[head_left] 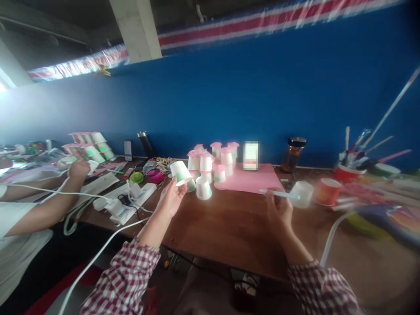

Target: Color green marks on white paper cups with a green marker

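At the far left, a co-worker's hand (pixel 79 168) is raised near a tiered stack of white paper cups with pink sheets (pixel 92 146) on the brown wooden table (pixel 226 232). To its right lie white power strips (pixel 131 203), then a round lime-green container (pixel 136 177) and a round hot-pink container (pixel 155 176).

The person's left hand (pixel 172 197) is closed around a white paper cup with a green patch (pixel 180 173), held above the table. This cup is tilted, its narrow closed end up and its wide rim down; its wall is smooth and matte, the green patch low on the side facing the camera. Just beside it, a plain white paper cup (pixel 204 188) stands upside down on the table. Behind is a cluster of white cups topped with pink paper (pixel 206 162), some in tiers, and a flat pink paper sheet (pixel 252 178) extends rightward.

The right hand (pixel 278 210) pinches a slim white pen with a pale green end (pixel 282 194), lying roughly level. Farther right are a blurred translucent white cup (pixel 301 195), a red paper cup (pixel 327 191) and a red tub (pixel 349 174) full of brushes.
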`<action>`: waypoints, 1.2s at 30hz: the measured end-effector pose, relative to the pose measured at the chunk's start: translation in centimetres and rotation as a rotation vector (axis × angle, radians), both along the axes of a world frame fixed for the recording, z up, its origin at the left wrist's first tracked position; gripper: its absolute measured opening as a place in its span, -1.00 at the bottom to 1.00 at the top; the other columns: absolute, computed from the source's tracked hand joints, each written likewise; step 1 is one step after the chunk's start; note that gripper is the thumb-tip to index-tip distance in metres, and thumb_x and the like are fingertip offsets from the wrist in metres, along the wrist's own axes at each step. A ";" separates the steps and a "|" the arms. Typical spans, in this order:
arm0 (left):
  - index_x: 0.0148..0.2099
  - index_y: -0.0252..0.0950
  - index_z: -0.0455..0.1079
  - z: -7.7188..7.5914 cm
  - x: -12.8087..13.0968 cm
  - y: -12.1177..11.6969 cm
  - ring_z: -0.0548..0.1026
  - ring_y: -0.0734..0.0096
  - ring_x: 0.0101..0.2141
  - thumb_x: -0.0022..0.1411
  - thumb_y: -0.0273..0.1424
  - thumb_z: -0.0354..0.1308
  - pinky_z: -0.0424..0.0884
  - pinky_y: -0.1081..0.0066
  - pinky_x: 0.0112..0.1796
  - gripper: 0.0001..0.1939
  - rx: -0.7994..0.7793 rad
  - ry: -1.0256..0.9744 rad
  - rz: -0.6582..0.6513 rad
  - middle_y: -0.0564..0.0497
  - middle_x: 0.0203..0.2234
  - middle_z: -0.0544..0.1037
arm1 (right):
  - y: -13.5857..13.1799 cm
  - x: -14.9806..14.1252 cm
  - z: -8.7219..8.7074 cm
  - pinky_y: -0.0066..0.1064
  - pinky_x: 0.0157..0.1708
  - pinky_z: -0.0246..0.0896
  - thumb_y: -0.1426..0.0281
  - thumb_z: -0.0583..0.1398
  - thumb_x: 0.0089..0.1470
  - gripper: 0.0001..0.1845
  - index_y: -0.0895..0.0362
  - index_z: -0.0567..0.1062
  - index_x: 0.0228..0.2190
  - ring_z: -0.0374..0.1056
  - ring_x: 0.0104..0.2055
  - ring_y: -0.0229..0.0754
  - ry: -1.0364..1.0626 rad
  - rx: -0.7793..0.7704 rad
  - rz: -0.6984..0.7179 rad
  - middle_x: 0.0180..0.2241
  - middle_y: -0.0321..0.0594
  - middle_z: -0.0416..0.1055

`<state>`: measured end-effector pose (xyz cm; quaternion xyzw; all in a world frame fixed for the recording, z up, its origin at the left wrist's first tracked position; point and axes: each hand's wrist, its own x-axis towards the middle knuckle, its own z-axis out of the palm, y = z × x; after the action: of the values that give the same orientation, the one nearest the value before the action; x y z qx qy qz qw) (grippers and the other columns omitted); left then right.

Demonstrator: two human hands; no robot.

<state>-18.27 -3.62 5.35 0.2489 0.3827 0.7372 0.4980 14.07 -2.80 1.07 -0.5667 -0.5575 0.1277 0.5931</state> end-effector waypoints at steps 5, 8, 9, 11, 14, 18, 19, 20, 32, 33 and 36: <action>-0.17 -0.32 0.42 -0.8 1.4 2.1 0.50 0.39 -0.21 0.00 -0.28 0.29 0.39 0.44 -0.16 -0.66 0.055 0.402 0.157 -0.08 -0.25 0.54 | -0.2 -0.1 0.5 -0.41 -0.51 0.14 0.16 0.05 0.13 -0.64 0.19 0.46 -0.36 0.21 -0.56 -0.25 -0.019 0.019 0.012 -0.55 -0.23 0.37; -0.14 -0.28 0.40 -1.8 2.3 3.2 0.49 0.30 -0.16 -0.06 -0.32 0.33 0.39 0.39 -0.16 -0.61 0.045 0.510 0.264 -0.08 -0.20 0.53 | -0.1 0.0 0.4 -0.40 -0.52 0.15 0.16 0.05 0.13 -0.64 0.20 0.45 -0.36 0.22 -0.56 -0.24 -0.034 0.015 0.000 -0.56 -0.23 0.36; -0.13 -0.27 0.40 -2.1 2.6 3.4 0.49 0.27 -0.15 -0.08 -0.35 0.34 0.38 0.38 -0.16 -0.59 0.045 0.523 0.271 -0.08 -0.19 0.53 | -0.1 0.0 0.2 -0.40 -0.51 0.16 0.16 0.06 0.13 -0.64 0.19 0.45 -0.37 0.22 -0.56 -0.24 -0.033 0.013 -0.004 -0.57 -0.24 0.36; -0.13 -0.24 0.39 -2.6 3.0 3.8 0.50 0.25 -0.14 -0.11 -0.42 0.34 0.38 0.38 -0.16 -0.58 0.053 0.523 0.254 -0.07 -0.18 0.53 | 0.1 0.0 0.0 -0.40 -0.50 0.17 0.15 0.06 0.13 -0.65 0.18 0.45 -0.38 0.24 -0.56 -0.24 -0.024 0.016 0.002 -0.58 -0.24 0.37; -0.14 -0.22 0.39 -3.0 3.5 3.8 0.50 0.25 -0.15 -0.11 -0.47 0.33 0.39 0.39 -0.19 -0.59 0.050 0.513 0.242 -0.06 -0.20 0.54 | 0.2 0.1 -0.1 -0.40 -0.48 0.19 0.15 0.07 0.13 -0.64 0.18 0.46 -0.37 0.27 -0.53 -0.23 -0.010 0.029 0.035 -0.55 -0.21 0.39; -0.11 -0.22 0.39 -2.8 3.6 3.6 0.50 0.24 -0.21 -0.14 -0.43 0.35 0.37 0.41 -0.22 -0.53 0.048 0.669 0.281 -0.07 -0.19 0.52 | 0.1 0.0 0.1 -0.41 -0.48 0.20 0.16 0.06 0.14 -0.65 0.18 0.46 -0.36 0.27 -0.54 -0.24 -0.018 0.046 0.049 -0.55 -0.23 0.40; -0.10 -0.22 0.39 -2.7 3.6 3.6 0.49 0.24 -0.23 -0.14 -0.40 0.36 0.37 0.41 -0.22 -0.53 0.040 0.736 0.289 -0.07 -0.19 0.51 | 0.1 0.0 0.1 -0.41 -0.48 0.20 0.17 0.07 0.14 -0.66 0.18 0.45 -0.36 0.26 -0.55 -0.25 -0.021 0.048 0.047 -0.55 -0.24 0.39; -0.10 -0.21 0.39 -2.6 3.6 3.5 0.49 0.24 -0.24 -0.14 -0.37 0.35 0.36 0.40 -0.22 -0.53 0.030 0.806 0.295 -0.07 -0.19 0.51 | 0.0 0.0 0.2 -0.42 -0.48 0.20 0.18 0.07 0.14 -0.68 0.18 0.45 -0.36 0.26 -0.55 -0.25 -0.023 0.050 0.046 -0.56 -0.25 0.38; -0.29 -0.20 0.39 -3.1 3.5 2.7 0.49 0.09 -0.21 -0.17 -0.39 0.35 0.32 0.30 -0.17 -0.68 -0.147 0.973 0.240 -0.06 -0.30 0.54 | 0.2 0.1 0.0 -0.44 -0.51 0.20 0.15 0.06 0.14 -0.65 0.18 0.44 -0.38 0.23 -0.57 -0.27 -0.034 0.056 0.074 -0.57 -0.26 0.36; -0.27 -0.21 0.39 -3.0 3.7 2.4 0.48 0.08 -0.17 -0.18 -0.41 0.36 0.32 0.31 -0.17 -0.65 -0.139 0.926 0.255 -0.08 -0.27 0.53 | 0.2 0.1 0.0 -0.44 -0.51 0.20 0.16 0.06 0.15 -0.66 0.18 0.44 -0.37 0.24 -0.57 -0.27 -0.035 0.059 0.073 -0.57 -0.26 0.37; -0.12 -0.19 0.39 -1.7 5.6 0.6 0.38 0.19 0.00 -0.16 -0.48 0.36 0.34 0.42 -0.12 -0.52 0.004 0.742 0.358 -0.08 -0.09 0.45 | 0.2 0.0 0.0 -0.46 -0.51 0.19 0.19 0.06 0.16 -0.68 0.18 0.45 -0.36 0.24 -0.57 -0.28 -0.042 0.059 0.069 -0.56 -0.26 0.37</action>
<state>-12.62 -2.98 3.63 0.4282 0.5721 0.6732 0.1898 14.12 -2.63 1.07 -0.5322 -0.5923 0.1197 0.5930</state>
